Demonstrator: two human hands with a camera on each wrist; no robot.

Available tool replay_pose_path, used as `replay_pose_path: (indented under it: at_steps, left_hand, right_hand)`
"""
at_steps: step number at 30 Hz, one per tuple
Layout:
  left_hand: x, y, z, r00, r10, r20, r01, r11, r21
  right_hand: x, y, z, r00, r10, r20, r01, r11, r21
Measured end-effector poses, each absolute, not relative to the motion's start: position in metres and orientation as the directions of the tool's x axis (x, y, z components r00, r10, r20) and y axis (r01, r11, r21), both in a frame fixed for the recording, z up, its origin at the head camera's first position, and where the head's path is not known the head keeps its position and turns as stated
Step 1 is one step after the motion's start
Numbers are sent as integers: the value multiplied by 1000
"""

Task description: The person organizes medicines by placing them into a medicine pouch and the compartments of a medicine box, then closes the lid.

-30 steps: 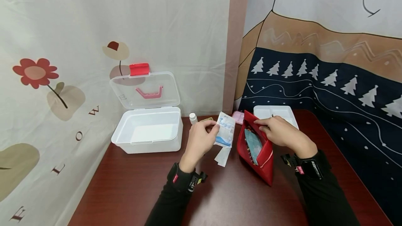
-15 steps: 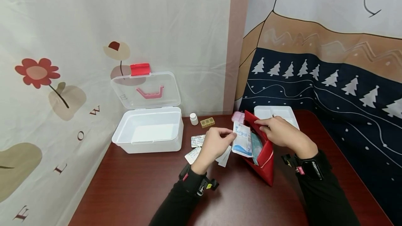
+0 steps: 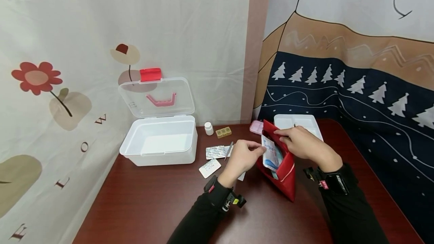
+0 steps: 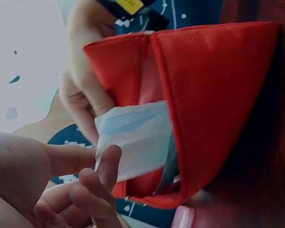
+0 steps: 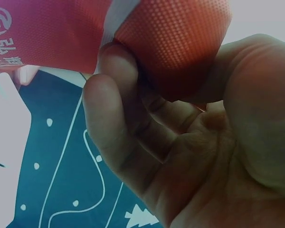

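My left hand (image 3: 241,158) pinches a white and blue paper packet, printed "Surgical" in earlier frames, between thumb and fingers. The packet (image 3: 269,153) is partway into the mouth of a red zip pouch (image 3: 288,176). In the left wrist view its far end (image 4: 137,137) disappears behind the zipped edge, beside a teal packet (image 4: 169,164) inside. The pouch stands tilted on the table, its mouth spread. With fingers and thumb, my right hand (image 3: 305,144) grips the pouch's upper edge; the right wrist view shows the red fabric (image 5: 180,42) between them.
At left stands a lidded white plastic box (image 3: 159,159), lid raised. Behind my left hand are a white bottle (image 3: 209,128), a yellow pill case (image 3: 223,132), a silver blister pack (image 3: 214,153), tweezers (image 3: 228,150) and a white card-like pack (image 3: 210,168). A pink case (image 3: 256,127) and white tray (image 3: 312,125) sit behind the pouch.
My left hand has moved right, carrying the packet from beside the pouch into its mouth. The right hand has stayed on the pouch's edge. Small items behind the left hand came into view.
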State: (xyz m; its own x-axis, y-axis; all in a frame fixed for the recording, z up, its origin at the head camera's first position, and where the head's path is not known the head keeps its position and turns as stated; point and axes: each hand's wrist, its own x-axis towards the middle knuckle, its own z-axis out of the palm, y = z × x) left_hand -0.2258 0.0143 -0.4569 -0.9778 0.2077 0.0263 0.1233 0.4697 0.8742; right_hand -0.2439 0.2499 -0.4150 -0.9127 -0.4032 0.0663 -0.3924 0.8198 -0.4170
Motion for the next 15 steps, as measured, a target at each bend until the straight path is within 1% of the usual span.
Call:
replay_pose_path:
  at_steps: [6,15]
  left_hand:
    - [-222,22,-460,-971,237,-11,107,477,873]
    - [-221,31,-467,-967,253,10,144,518,843]
  right_hand:
    - [-244,250,-417,-913,-403,64,-391,820,-419]
    - [-246,250,-416,-906,-416,83,-412,816,-406]
